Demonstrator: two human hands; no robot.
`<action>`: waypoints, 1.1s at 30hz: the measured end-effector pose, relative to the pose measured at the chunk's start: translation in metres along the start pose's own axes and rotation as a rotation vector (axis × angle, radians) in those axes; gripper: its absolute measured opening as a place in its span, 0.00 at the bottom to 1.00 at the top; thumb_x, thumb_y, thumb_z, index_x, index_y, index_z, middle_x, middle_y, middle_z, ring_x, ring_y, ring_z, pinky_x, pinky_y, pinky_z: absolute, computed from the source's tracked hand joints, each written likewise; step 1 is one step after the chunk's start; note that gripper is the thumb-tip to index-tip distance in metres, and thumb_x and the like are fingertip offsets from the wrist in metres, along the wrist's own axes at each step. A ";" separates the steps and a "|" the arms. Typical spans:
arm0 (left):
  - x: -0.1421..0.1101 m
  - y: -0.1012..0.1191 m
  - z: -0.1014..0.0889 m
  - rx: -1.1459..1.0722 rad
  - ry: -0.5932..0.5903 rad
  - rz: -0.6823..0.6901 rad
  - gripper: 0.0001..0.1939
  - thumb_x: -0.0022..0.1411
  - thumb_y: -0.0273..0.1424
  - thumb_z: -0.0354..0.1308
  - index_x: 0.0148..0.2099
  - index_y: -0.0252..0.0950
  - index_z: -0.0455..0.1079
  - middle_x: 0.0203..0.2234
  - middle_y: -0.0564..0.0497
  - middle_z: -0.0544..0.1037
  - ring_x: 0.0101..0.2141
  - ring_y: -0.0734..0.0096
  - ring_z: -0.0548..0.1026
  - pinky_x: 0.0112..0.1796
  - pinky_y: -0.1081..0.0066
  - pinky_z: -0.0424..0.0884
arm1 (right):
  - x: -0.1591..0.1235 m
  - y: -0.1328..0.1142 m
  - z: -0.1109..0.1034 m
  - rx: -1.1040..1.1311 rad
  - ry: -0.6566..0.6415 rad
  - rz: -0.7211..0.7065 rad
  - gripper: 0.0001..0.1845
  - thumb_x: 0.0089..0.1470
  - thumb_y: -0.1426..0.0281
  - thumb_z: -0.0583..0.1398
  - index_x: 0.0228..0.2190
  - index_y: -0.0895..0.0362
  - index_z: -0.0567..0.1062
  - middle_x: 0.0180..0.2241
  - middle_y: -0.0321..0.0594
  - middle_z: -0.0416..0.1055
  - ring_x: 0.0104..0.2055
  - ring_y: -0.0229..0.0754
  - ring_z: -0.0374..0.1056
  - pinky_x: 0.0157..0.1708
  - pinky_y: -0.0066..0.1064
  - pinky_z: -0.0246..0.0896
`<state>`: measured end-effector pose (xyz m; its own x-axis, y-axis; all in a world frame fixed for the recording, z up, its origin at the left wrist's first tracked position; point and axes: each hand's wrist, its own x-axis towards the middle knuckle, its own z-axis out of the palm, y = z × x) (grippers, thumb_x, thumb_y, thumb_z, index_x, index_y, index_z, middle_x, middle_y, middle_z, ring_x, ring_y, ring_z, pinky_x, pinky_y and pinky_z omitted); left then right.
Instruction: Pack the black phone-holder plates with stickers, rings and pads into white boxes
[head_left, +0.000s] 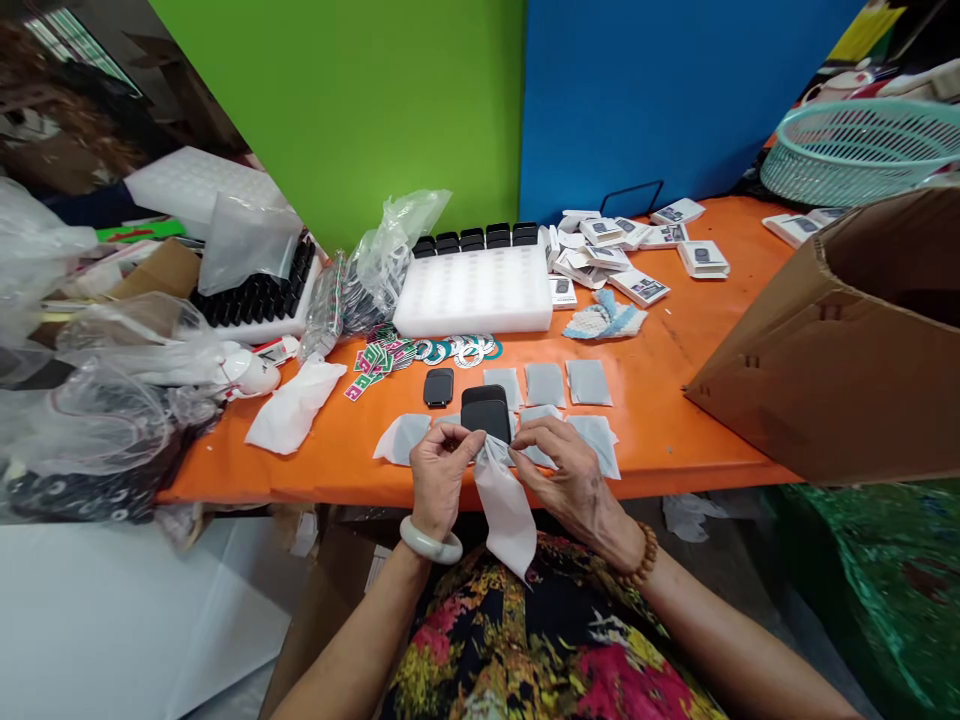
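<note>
My left hand [441, 478] pinches the mouth of a thin white pouch [508, 510] between thumb and finger. On the opposite edge of that pouch, the fingertips of my right hand [574, 482] are closed. The pouch hangs down past the table's front edge. Just beyond its mouth is a flat black square device [486, 412] with rounded corners; whether it touches the pouch I cannot tell. Around my hands lie several wrapped grey-white squares, such as a wrapped square [545, 384] behind and another wrapped square [405, 440] at left. A small black device [438, 387] lies bare behind my left hand.
On the orange table [660, 430] stand a white foam tray [474, 292], ring stickers [469, 349] and small white boxes [604, 250]. A cardboard box [832, 370] stands at right, near a teal basket [862, 150]. Plastic bags [112, 410] crowd the left. Green and blue panels [637, 100] close off the back.
</note>
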<state>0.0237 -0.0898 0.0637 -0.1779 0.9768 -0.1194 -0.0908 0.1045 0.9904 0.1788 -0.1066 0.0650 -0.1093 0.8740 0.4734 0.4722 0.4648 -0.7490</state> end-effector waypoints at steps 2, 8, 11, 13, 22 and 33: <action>-0.001 -0.001 0.000 0.065 0.016 0.053 0.12 0.47 0.36 0.67 0.26 0.34 0.69 0.20 0.56 0.70 0.23 0.78 0.68 0.27 0.77 0.66 | -0.001 0.001 0.003 -0.016 0.013 0.013 0.06 0.55 0.76 0.56 0.29 0.53 0.69 0.30 0.41 0.70 0.36 0.45 0.67 0.37 0.38 0.61; -0.007 -0.002 0.003 0.187 0.049 0.107 0.10 0.48 0.34 0.67 0.25 0.34 0.70 0.19 0.56 0.71 0.22 0.78 0.68 0.25 0.77 0.66 | -0.003 0.003 0.009 -0.037 0.058 0.054 0.08 0.53 0.78 0.55 0.26 0.53 0.66 0.27 0.39 0.67 0.32 0.44 0.65 0.34 0.36 0.59; -0.007 -0.005 0.002 0.164 0.041 0.098 0.11 0.48 0.35 0.66 0.25 0.34 0.70 0.19 0.56 0.71 0.23 0.78 0.68 0.26 0.77 0.66 | -0.002 0.006 0.009 -0.021 0.086 0.024 0.08 0.53 0.78 0.54 0.27 0.53 0.65 0.27 0.38 0.67 0.33 0.43 0.65 0.34 0.35 0.60; -0.006 -0.006 0.001 0.144 0.048 0.092 0.11 0.48 0.35 0.67 0.26 0.34 0.70 0.20 0.56 0.71 0.23 0.78 0.68 0.26 0.77 0.66 | -0.002 0.007 0.008 0.002 0.094 0.014 0.08 0.54 0.78 0.54 0.28 0.53 0.66 0.27 0.38 0.67 0.33 0.43 0.65 0.34 0.35 0.60; -0.004 -0.002 0.004 0.187 0.091 0.170 0.10 0.49 0.34 0.66 0.25 0.34 0.70 0.19 0.56 0.71 0.22 0.78 0.67 0.26 0.77 0.66 | -0.010 0.011 0.010 -0.077 0.084 -0.041 0.06 0.56 0.75 0.57 0.37 0.53 0.68 0.35 0.43 0.73 0.40 0.46 0.69 0.40 0.38 0.64; -0.005 -0.005 0.004 0.205 0.035 0.171 0.11 0.49 0.34 0.66 0.25 0.35 0.69 0.19 0.57 0.70 0.21 0.79 0.65 0.24 0.78 0.64 | -0.007 0.013 0.014 0.090 0.105 0.067 0.07 0.53 0.78 0.54 0.28 0.55 0.68 0.29 0.38 0.71 0.32 0.39 0.69 0.33 0.30 0.64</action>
<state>0.0293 -0.0948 0.0598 -0.2076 0.9768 0.0524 0.1434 -0.0226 0.9894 0.1738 -0.1049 0.0456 0.0137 0.8862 0.4631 0.3943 0.4209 -0.8169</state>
